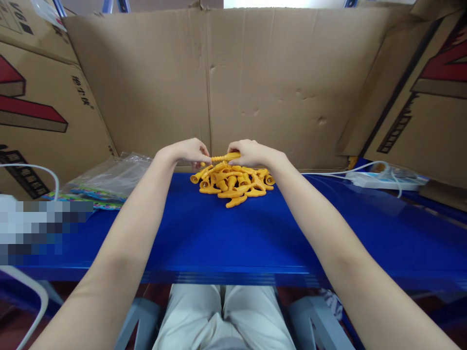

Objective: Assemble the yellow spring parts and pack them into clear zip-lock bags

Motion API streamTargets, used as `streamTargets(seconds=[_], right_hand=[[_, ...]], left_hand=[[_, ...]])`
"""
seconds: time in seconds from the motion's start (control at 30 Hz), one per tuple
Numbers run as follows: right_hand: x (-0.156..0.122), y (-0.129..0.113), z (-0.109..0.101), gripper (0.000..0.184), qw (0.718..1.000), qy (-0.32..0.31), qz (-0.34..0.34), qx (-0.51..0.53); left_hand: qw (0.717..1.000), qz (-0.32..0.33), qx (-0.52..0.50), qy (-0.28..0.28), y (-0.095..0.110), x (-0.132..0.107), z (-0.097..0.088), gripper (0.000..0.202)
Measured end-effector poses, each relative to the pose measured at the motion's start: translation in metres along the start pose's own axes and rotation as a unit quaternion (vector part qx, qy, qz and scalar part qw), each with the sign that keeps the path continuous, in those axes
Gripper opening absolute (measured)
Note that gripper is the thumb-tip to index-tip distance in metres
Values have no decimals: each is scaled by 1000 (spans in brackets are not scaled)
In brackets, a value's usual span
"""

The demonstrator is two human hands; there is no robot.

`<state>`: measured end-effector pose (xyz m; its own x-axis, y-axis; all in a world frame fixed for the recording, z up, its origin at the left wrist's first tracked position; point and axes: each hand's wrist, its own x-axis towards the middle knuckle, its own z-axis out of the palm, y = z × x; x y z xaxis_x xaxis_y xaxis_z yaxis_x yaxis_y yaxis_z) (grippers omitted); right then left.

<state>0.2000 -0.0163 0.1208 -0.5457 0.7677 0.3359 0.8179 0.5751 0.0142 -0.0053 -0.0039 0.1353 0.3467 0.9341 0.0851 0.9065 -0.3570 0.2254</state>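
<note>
A pile of several yellow plastic parts [233, 183] lies on the blue table [226, 243] near its far edge. Just above the pile, my left hand [190, 150] and my right hand [248, 151] both pinch one ribbed yellow plastic piece [225, 157], held level between them. The left fingers close on its left end, the right fingers on its right end. Both arms reach straight forward over the table.
Brown cardboard walls [255, 82] stand behind and at both sides. A clear plastic bag [109, 179] with printed packets lies at the left. A white power strip [375, 181] with cables sits at the right. A blurred patch covers the near left edge.
</note>
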Motion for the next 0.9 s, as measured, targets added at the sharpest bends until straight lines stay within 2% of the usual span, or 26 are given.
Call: streamTargets(seconds=[0.17,0.3,0.57,0.63,0.8,0.9], right_hand=[[-1,-1,-1,27,999,42,-13,-10],[-1,-1,0,28,998,52,-18,-5],[6,4,6,28,999,-17,-23,27],[5,3,6,27,999,-18,-18,22],[2,6,1,25,999,29,4,15],[4,20,0,25,996,80,12,49]], left_hand=[[1000,-2,-4,-15,3,-2,-1,39],[1000,1,3,-13,6,-3,-3,37],[1000,20,17,6,4,-3,-2,33],[999,21,26,11,3,-1,0,32],[996,0,72,45,-7,4,2,32],[994,-23,77,72,-19,10,3,32]])
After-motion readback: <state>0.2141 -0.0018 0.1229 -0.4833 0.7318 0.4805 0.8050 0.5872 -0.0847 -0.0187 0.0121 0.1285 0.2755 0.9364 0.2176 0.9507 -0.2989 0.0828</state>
